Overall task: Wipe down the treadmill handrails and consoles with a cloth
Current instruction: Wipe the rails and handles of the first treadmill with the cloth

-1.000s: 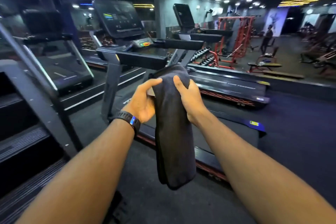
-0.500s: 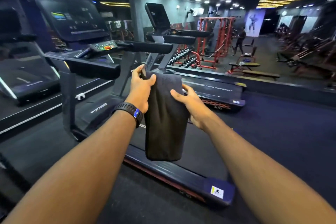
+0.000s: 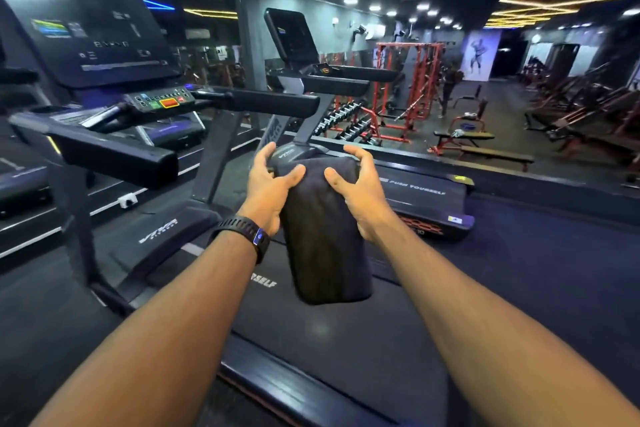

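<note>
left hand (image 3: 268, 192) and right hand (image 3: 362, 192) each pinch the cloth (image 3: 323, 239) at its top, thumbs in front, seemingly squaring a pad for the handrail (image 3: 114, 156) to their left.

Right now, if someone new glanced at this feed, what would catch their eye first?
First, the dark folded cloth hanging at centre frame, gripped at its top by the left hand and right hand. Next, the treadmill console at upper left, its screen lit, with a handrail jutting toward the middle. Far behind on the right, a red weight rack stands out in the dim gym.
</note>
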